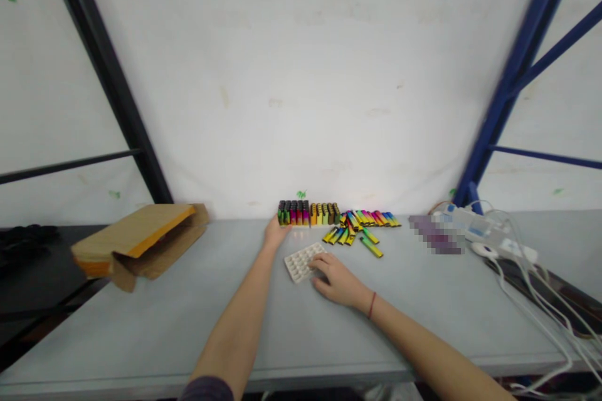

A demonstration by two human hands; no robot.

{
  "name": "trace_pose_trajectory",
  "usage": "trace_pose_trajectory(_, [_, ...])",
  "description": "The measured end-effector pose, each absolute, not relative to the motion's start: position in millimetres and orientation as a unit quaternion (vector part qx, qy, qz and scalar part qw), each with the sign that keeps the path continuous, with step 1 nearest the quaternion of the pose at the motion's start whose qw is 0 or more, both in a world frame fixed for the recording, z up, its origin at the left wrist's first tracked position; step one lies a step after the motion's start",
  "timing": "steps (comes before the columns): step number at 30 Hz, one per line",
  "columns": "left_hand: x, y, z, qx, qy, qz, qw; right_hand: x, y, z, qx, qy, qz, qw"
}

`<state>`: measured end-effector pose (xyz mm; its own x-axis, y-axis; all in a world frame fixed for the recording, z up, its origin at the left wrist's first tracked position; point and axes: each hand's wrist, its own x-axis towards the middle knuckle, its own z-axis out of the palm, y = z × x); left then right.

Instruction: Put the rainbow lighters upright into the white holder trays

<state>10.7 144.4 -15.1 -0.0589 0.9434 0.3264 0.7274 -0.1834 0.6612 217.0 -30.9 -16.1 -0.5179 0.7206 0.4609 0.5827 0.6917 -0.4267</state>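
beyond the tray, grouped lighters are standing; loose lighters are lying rightward, ungrouped. left hand is touching the grouped lighters, right hand the tray; i cannot tell either grip.

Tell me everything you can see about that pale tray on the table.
The pale tray is off-white and roughly rectangular, with rows of rounded cells across its face; whether they are hollows or bumps is hard to tell. It looks like moulded plastic or pulp, though I can't say which. It lies flat on the grey table, turned at an angle, nearer the wearer than the upright colourful pieces. The right hand has its fingers over the right end, hiding part of it.
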Motion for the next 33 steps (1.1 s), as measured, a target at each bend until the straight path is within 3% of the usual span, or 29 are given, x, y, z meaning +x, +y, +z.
trace_pose_trajectory(7, [18, 138, -10, 0.681, 0.627, 0.351, 0.142, 219, -31, -21, -0.365, -0.852, 0.099, 0.361])
trace_pose_trajectory(11, [22, 116, -3, 0.659, 0.661, 0.350, 0.082, 221, -31, -21, -0.378, -0.838, 0.094, 0.382])
trace_pose_trajectory(13, [24, 98, 0, 0.697, 0.639, 0.318, 0.065, 227, -27, -16, -0.401, -0.822, 0.076, 0.398])
trace_pose_trajectory(15, [26, 78, 4, 0.785, 0.564, 0.229, 0.117, 239, -20, -10, -0.470, -0.786, 0.032, 0.401])
trace_pose_trajectory(19, [25, 48, 11, 0.862, 0.470, 0.045, 0.183, 274, -8, -4, -0.707, -0.637, -0.073, 0.298])
trace_pose_trajectory(24, [22, 36, 17, 0.893, 0.418, 0.020, 0.166, 294, -7, -12, -0.797, -0.576, -0.076, 0.162])
trace_pose_trajectory(30, [10, 39, 24, 0.893, 0.409, 0.011, 0.186, 290, -6, -13, -0.773, -0.615, -0.062, 0.144])
trace_pose_trajectory(33, [-1, 44, 24, 0.878, 0.442, 0.004, 0.181, 290, -5, -13, -0.754, -0.628, -0.030, 0.189])
